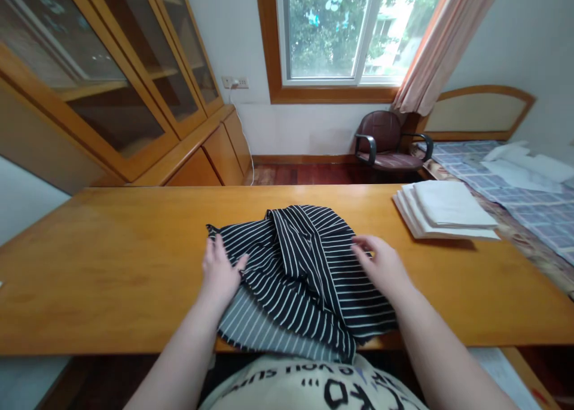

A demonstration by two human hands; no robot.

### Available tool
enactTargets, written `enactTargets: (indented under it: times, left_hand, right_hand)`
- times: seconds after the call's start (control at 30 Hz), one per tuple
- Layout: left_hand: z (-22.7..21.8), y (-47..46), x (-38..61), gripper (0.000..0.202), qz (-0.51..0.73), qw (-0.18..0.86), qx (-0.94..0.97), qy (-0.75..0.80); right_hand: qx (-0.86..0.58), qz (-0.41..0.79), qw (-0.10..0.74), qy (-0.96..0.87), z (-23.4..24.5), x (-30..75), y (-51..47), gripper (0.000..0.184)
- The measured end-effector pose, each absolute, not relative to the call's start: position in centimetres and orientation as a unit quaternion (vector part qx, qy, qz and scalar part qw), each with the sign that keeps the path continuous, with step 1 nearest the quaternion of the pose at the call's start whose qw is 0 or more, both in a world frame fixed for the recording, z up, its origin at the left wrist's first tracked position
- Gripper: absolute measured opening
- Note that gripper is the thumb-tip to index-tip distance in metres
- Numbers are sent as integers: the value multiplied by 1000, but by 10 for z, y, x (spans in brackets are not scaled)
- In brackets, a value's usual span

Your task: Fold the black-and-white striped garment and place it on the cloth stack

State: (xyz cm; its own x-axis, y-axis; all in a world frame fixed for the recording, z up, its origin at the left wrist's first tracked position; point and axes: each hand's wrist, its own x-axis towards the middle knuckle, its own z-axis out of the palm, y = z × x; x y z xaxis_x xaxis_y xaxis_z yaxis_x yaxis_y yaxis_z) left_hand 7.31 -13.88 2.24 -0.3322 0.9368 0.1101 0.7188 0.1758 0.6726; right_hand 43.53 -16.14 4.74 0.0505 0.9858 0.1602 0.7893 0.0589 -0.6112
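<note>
A black garment with thin white stripes [300, 266] lies crumpled on the wooden table [112, 260], its near edge hanging over the table's front. My left hand [219, 272] rests flat on the garment's left side, fingers spread. On the garment's right side lies my right hand [381, 263], its fingers touching the cloth. Neither hand has a clear grip on the fabric.
A stack of folded white cloths [443, 210] sits at the table's right. Behind the table are a brown armchair [385, 141], a bed with a checked cover [515, 189] on the right, and a glass-fronted wooden cabinet [125, 81] on the left.
</note>
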Motion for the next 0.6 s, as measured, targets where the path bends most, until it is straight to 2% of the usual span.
enactTargets:
  times: [0.1, 0.13, 0.23, 0.3, 0.37, 0.5, 0.53, 0.6]
  left_hand:
    - [5, -165, 117, 79, 119, 266, 692, 661]
    - [1, -172, 129, 83, 78, 284, 723, 625]
    - [-5, -182, 150, 88, 59, 254, 764, 591]
    - [-2, -179, 147, 65, 83, 229, 768, 592]
    - [6, -171, 128, 41, 108, 228, 766, 591]
    - [32, -152, 57, 43, 241, 174, 683, 668]
    - [39, -148, 39, 39, 293, 145, 640, 696]
    - [50, -142, 11, 35, 393, 111, 537, 738]
  right_hand:
    - [-586, 243, 170, -754, 28, 379, -183, 67]
    - [-583, 234, 137, -766, 22, 364, -186, 66]
    - [-582, 222, 117, -774, 13, 346, -181, 29]
    - [-570, 270, 184, -754, 18, 361, -171, 28]
    - [-584, 290, 302, -696, 30, 396, -161, 29]
    - [-672, 118, 543, -490, 58, 485, -155, 32]
    - [-688, 92, 569, -442, 61, 502, -154, 31]
    - [-706, 143, 594, -357, 59, 523, -152, 31]
